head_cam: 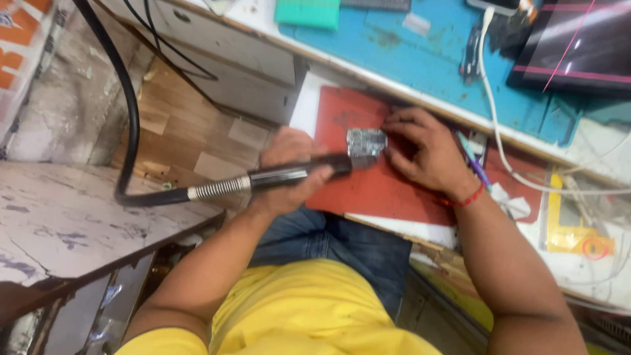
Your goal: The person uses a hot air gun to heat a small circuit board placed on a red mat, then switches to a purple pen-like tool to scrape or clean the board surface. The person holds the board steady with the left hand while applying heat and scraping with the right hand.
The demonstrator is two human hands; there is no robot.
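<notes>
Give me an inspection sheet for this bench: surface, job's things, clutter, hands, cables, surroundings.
Surface: red mat on a worn blue-and-white bench.
Job's things: small grey circuit board on the mat; black handpiece with its tip at the board.
Clutter: green pad, purple pen, yellow sheet.
Hands: left hand grips the handpiece; right hand pins the board.
Cables: black hose from the handpiece; white cable across the bench.
Surroundings: dark screen, drawers, scuffed side table.
</notes>
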